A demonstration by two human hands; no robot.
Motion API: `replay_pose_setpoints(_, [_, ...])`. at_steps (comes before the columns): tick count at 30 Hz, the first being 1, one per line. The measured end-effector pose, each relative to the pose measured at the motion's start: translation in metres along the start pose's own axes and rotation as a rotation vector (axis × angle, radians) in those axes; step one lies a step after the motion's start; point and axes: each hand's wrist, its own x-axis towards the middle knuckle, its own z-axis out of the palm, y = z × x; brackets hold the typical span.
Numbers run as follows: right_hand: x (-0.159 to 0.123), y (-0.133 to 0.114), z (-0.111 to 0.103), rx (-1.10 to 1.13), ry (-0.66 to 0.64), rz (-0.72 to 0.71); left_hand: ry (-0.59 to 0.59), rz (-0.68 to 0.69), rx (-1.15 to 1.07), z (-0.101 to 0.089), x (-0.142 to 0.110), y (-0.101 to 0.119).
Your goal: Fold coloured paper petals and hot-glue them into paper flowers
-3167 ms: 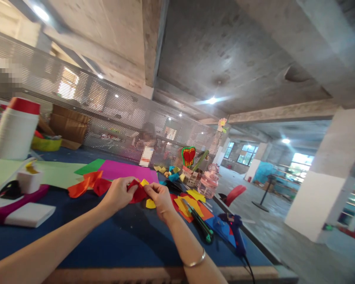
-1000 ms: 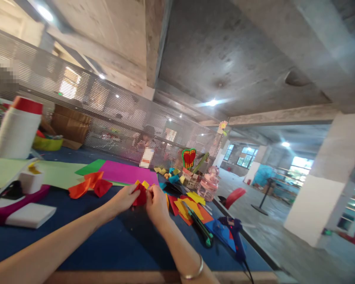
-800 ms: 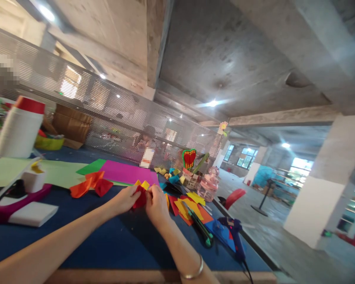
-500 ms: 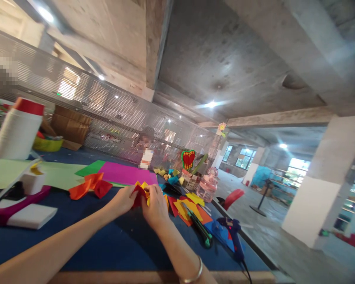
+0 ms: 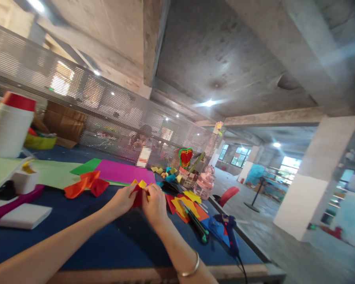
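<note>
Both hands meet over the blue table (image 5: 118,232), holding a small red and yellow piece of folded paper (image 5: 138,197) between them. My left hand (image 5: 126,199) pinches its left side, and my right hand (image 5: 154,205) grips its right side. Yellow points stick up above the red part, while the fingers cover much of the rest. Left of the hands lie orange and red folded paper pieces (image 5: 85,184). Just beyond sits a purple sheet (image 5: 121,170). To the right are yellow and orange paper pieces (image 5: 186,207) with a green and black utility knife (image 5: 197,225) on top.
A blue glue gun (image 5: 230,230) with a cord lies near the right table edge. Behind stand a pink jar (image 5: 204,183) and a red heart ornament (image 5: 186,158). At left are a stack of white cups (image 5: 10,128) and a purple and white device (image 5: 23,211). A mesh screen (image 5: 106,114) rises behind.
The view has shifted slightly, so the table things sit a little further left. My right fingers have closed in on the paper, and less of its yellow part shows.
</note>
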Motion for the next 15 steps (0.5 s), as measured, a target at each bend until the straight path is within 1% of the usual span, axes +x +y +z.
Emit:
replay_pose_setpoints(2, [0.002,0.003,0.001,0.112,0.003,0.079,0.032,0.017,0.035,0.002,0.002,-0.003])
replay_pose_setpoints(4, [0.004,0.006,0.001,0.231,-0.027,0.147,0.054,0.021,0.071,0.004,0.004,-0.005])
replay_pose_setpoints(6, [0.007,0.008,-0.002,0.338,-0.076,0.196,0.041,0.003,0.094,0.004,0.005,-0.006])
replay_pose_setpoints(8, [0.007,0.006,-0.01,0.415,-0.093,0.241,0.014,-0.009,0.104,0.002,0.005,-0.004])
replay_pose_setpoints(11, [-0.004,0.001,-0.034,0.44,-0.023,0.32,-0.023,-0.031,0.091,-0.002,0.004,-0.002])
replay_pose_setpoints(14, [-0.036,0.001,-0.065,0.377,0.025,0.319,-0.056,-0.071,0.044,-0.003,0.004,-0.004])
replay_pose_setpoints(15, [-0.049,0.004,-0.076,0.339,0.032,0.31,-0.043,-0.099,0.025,-0.002,0.004,-0.006])
